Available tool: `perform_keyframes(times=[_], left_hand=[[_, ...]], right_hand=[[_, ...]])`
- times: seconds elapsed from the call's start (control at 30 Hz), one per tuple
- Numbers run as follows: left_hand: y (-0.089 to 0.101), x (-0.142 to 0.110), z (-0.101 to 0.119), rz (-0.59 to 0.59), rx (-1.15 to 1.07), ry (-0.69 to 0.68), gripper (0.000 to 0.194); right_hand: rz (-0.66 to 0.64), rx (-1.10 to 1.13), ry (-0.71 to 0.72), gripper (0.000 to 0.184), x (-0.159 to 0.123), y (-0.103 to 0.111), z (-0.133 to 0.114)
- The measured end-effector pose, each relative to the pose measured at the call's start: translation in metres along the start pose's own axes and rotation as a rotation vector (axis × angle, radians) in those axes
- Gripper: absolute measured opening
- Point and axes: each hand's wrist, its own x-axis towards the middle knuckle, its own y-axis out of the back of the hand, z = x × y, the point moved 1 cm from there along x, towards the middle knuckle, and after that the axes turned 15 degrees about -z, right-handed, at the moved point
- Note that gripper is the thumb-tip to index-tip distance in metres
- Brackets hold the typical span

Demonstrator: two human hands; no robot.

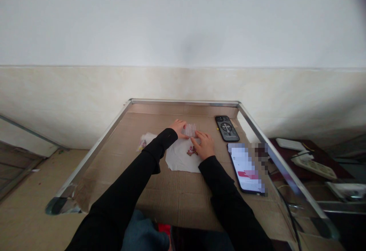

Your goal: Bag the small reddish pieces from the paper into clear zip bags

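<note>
Head view: your left hand (178, 128) and right hand (204, 144) touch a clear bag (190, 130) between them, grasping or not, I can't tell; red pieces (191, 151) lie beside your right hand on a white sheet (179, 159). Looks like bag-handling; the next move calls for light, even pressure.

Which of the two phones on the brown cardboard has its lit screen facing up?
The black-edged phone nearer the black right sleeve; the black-cased phone beyond it lies face down, its cross-patterned back showing.
</note>
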Motion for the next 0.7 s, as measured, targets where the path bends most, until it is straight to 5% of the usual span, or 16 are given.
perform_keyframes(times=[0.33, 0.7], left_hand=[[-0.005, -0.004, 0.025, 0.062, -0.003, -0.030, 0.033], [-0.023, -0.014, 0.024, -0.031, 0.062, -0.071, 0.056]], right_hand=[[-0.022, 0.018, -0.015, 0.037, 0.001, 0.001, 0.000], [-0.050, -0.079, -0.013, 0.033, -0.003, 0.000, -0.003]])
